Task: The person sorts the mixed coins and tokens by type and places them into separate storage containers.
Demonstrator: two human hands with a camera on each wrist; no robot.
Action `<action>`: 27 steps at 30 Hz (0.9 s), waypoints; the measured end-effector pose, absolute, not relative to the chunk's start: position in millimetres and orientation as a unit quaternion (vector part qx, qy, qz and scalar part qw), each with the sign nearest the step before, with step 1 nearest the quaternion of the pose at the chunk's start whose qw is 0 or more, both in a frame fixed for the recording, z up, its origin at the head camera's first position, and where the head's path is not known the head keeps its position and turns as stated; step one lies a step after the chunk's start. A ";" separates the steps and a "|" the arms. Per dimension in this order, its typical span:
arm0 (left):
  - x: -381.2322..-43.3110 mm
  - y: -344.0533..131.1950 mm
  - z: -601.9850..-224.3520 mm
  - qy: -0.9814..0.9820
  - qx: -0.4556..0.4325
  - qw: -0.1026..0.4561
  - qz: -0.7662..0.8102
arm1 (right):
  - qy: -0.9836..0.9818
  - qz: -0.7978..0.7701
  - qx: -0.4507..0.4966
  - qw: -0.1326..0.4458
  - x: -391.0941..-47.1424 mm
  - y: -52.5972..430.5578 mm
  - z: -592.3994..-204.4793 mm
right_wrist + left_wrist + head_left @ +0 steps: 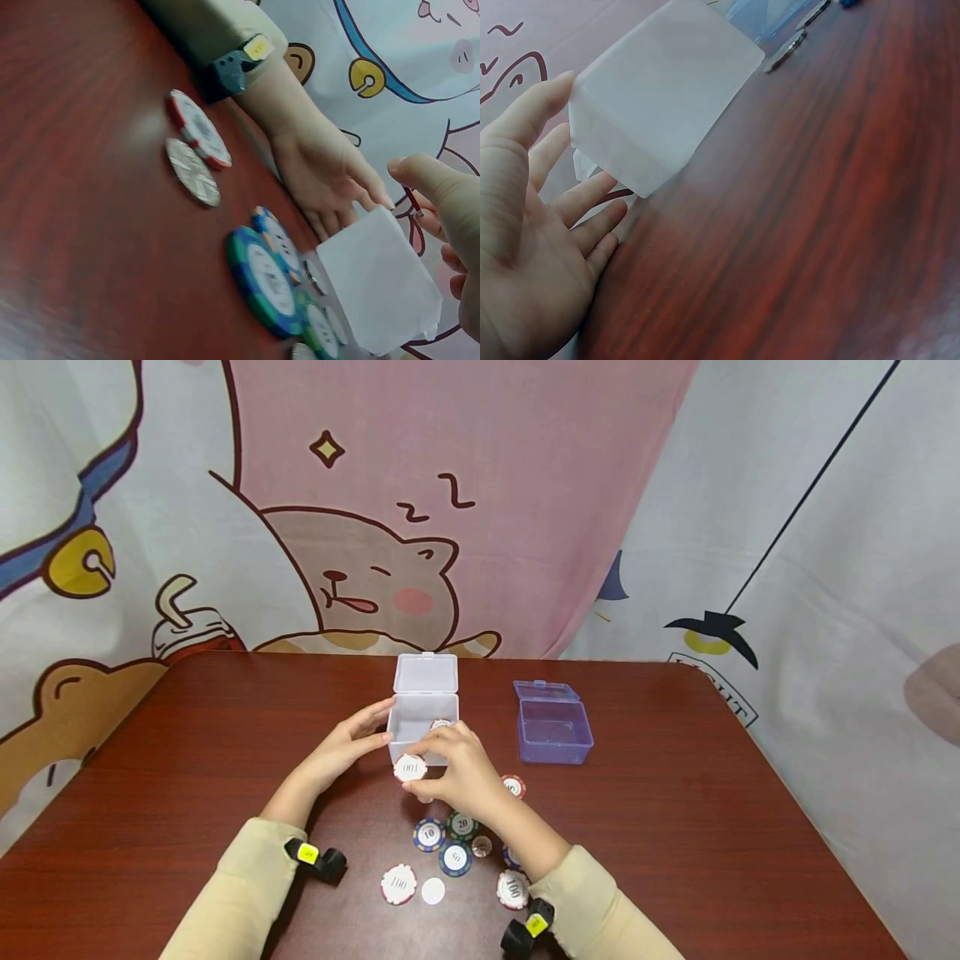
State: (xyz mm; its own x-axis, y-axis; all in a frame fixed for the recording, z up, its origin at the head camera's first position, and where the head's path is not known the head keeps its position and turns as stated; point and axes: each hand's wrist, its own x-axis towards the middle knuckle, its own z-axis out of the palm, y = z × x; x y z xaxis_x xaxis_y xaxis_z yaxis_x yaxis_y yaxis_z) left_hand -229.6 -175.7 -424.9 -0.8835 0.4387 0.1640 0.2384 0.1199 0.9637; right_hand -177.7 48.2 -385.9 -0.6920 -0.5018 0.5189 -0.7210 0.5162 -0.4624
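Observation:
A white plastic box [408, 720] stands with its lid raised at the back, a chip [441, 724] inside. Relaxed fingers of my left hand [341, 752] touch its left side; in the left wrist view the left hand [555, 217] lies along the box wall [667, 67]. At the box's front, my right hand [467, 772] pinches a white poker chip [410, 767] marked 100 between thumb and fingers. The right wrist view shows this chip [414, 202] edge-on, above the white box [381, 285].
Right of the white box is a purple translucent box [555, 750], lid up. Nearer lie a blue 10 chip [429, 834], a green 20 chip [462, 825], a blue 50 chip [455, 858], white 100 chips [398, 884] and coins [432, 891]. A red-edged chip [513, 787] lies beyond my right forearm.

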 end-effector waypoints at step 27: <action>-219.6 -171.9 -407.6 0.749 0.216 0.091 0.620 | -0.869 0.359 0.281 0.193 -227.6 59.3 -381.8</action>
State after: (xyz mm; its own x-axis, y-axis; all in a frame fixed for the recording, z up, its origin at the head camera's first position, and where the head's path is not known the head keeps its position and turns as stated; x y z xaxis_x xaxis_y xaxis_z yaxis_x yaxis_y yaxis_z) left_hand -219.6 -171.9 -407.6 -0.8899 0.4364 0.1324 0.2119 0.1385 0.9674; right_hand -227.6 59.3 -381.8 -0.7672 -0.3505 0.5371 -0.6275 0.5834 -0.5156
